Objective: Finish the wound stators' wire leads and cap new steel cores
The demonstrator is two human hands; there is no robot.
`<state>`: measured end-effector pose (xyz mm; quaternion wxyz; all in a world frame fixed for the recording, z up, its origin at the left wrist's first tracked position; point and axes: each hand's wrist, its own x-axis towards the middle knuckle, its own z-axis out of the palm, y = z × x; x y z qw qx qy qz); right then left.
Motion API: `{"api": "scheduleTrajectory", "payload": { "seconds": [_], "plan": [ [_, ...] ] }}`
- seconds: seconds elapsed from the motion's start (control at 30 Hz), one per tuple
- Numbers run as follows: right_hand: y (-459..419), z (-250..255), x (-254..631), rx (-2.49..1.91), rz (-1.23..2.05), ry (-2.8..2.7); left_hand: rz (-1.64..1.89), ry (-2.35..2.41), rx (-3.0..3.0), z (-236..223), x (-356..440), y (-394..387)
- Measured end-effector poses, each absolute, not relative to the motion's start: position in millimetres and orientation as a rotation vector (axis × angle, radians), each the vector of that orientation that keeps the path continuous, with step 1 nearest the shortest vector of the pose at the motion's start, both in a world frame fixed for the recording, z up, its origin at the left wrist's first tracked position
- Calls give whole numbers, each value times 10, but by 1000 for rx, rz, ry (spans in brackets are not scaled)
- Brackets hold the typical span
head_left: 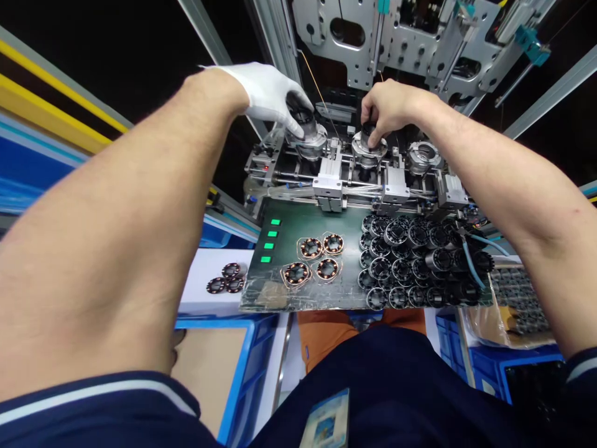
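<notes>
My left hand (273, 93), in a white glove, has its thumb and fingers curved round a black stator core (305, 118) at the left metal holder (311, 147) of the winding machine. My bare right hand (389, 111) grips another black stator core (367, 129) from above, at the middle holder (366, 155). The fingers partly cover both cores. Farther right, a third holder (423, 157) shows an open ring with no hand on it. Several copper-wound stators (311, 248), with loose wire ends around them, lie on the green work surface (280, 289).
Stacked black stator cores (380, 269) fill the right half of the surface. Green lit buttons (268, 246) line its left side. Three wound stators (232, 284) rest on a white ledge at left. Blue crates (249, 367) stand below. Metal machine plates (345, 37) and thin wires hang overhead.
</notes>
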<state>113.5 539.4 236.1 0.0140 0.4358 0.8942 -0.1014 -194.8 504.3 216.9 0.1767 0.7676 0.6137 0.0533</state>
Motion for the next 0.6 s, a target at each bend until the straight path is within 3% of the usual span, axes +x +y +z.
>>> {"api": "scheduleTrajectory", "payload": {
  "seconds": [0.13, 0.33, 0.6],
  "plan": [
    [5055, 2083, 1169, 1366, -66, 2819, 134, 1772, 2291, 2077, -1863, 4706],
    [4470, 1372, 1303, 1424, -84, 2862, 463, 1767, 2267, 1590, -1631, 4226],
    [4528, 1377, 1293, 1430, -122, 2858, 562, 1745, 2330, 1543, -1705, 4303]
  ]
}}
